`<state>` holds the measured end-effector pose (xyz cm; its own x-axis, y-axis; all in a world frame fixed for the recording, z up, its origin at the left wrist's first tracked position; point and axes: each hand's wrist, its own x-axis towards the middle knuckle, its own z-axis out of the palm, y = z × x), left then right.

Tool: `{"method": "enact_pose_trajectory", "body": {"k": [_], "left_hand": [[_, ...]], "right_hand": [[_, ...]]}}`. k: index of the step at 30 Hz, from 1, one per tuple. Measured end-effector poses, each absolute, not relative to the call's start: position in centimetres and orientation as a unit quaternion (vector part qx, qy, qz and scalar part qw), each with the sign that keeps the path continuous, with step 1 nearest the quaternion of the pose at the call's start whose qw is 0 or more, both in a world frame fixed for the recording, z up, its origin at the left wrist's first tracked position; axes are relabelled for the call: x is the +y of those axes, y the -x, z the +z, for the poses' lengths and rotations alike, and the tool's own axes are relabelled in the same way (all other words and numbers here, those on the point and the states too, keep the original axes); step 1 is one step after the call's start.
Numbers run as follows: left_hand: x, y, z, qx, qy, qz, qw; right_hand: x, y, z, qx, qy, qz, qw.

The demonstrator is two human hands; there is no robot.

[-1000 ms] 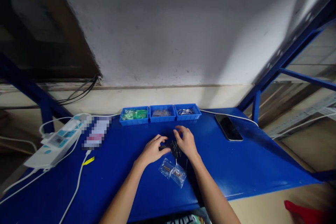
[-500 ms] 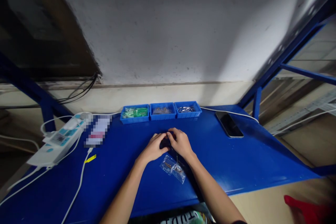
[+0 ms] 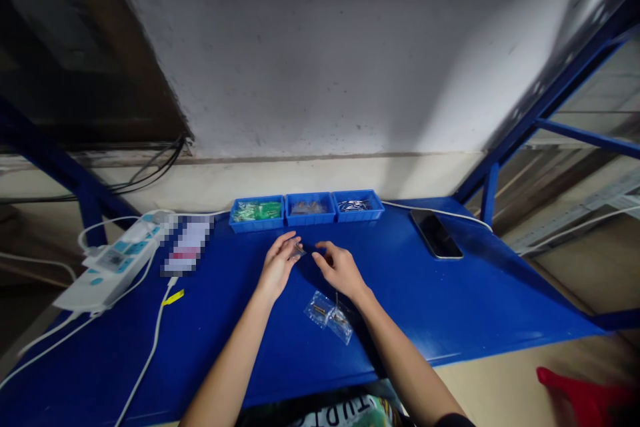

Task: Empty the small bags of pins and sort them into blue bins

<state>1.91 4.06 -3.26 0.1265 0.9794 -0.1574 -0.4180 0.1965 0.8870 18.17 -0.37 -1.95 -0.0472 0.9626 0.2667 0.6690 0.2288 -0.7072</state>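
My left hand (image 3: 277,267) pinches a small clear plastic bag (image 3: 299,250) between thumb and fingertips; its contents are too small to make out. Facing it is my right hand (image 3: 341,270), its fingers curled, the thumb and forefinger apart with nothing visible between them. A thin metal rod (image 3: 337,298) shows just below the right hand; I cannot tell whether it is held or lying there. Closer to me, two small clear bags lie on the table: one bag (image 3: 320,310) with brass-coloured screws, the other bag (image 3: 341,327) with small metal parts.
Along the back stand three blue bins: one with green packets (image 3: 257,225), one with small clear bags (image 3: 310,217), one with metal rods (image 3: 357,215). A dark phone (image 3: 436,233) lies at right. A power strip (image 3: 110,267) and cables occupy the left of the blue table (image 3: 225,347).
My hands were together around something dark; now they are apart. The left has shifted slightly left and up, and a clear bag shows in its fingers. The bags on the table stay put.
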Motion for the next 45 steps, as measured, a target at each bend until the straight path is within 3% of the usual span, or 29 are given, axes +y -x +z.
{"method": "enact_pose_trajectory", "body": {"k": [6, 12, 16, 21, 26, 30, 34, 41, 45], "left_hand": [[3.2, -2.5, -2.2, 0.346, -0.312, 0.483, 0.741], [2.4, -3.2, -2.0, 0.281, -0.336, 0.478, 0.761], [2.9, -3.0, -2.7, 0.305, -0.368, 0.490, 0.729], [3.7, -2.4, -3.3, 0.458, -0.332, 0.479, 0.671], [3.4, -2.2, -2.6, 0.442, -0.380, 0.388, 0.714], [3.3, -2.4, -2.6, 0.433, -0.400, 0.455, 0.668], [3.4, -2.4, -2.9, 0.434, -0.432, 0.484, 0.625], [2.9, -2.3, -2.7, 0.388, -0.732, 0.433, 0.355], [2.6, -2.5, -2.6, 0.394, -0.773, 0.408, 0.284]], "right_hand": [[-0.3, -17.5, -2.5, -0.671, 0.571, 0.251, 0.402], [0.1, -17.0, -3.0, -0.593, 0.559, 0.311, 0.489], [0.1, -16.8, -2.8, -0.591, 0.544, 0.334, 0.493], [-0.3, -16.8, -2.2, -0.596, 0.562, 0.235, 0.523], [-0.8, -17.0, -1.8, -0.653, 0.528, 0.139, 0.525], [-0.7, -16.8, -2.1, -0.664, 0.535, 0.134, 0.504], [-0.3, -16.9, -2.4, -0.637, 0.557, 0.208, 0.489], [0.2, -17.2, -2.2, -0.506, 0.543, 0.402, 0.536], [0.3, -17.2, -2.3, -0.473, 0.528, 0.436, 0.555]]}}
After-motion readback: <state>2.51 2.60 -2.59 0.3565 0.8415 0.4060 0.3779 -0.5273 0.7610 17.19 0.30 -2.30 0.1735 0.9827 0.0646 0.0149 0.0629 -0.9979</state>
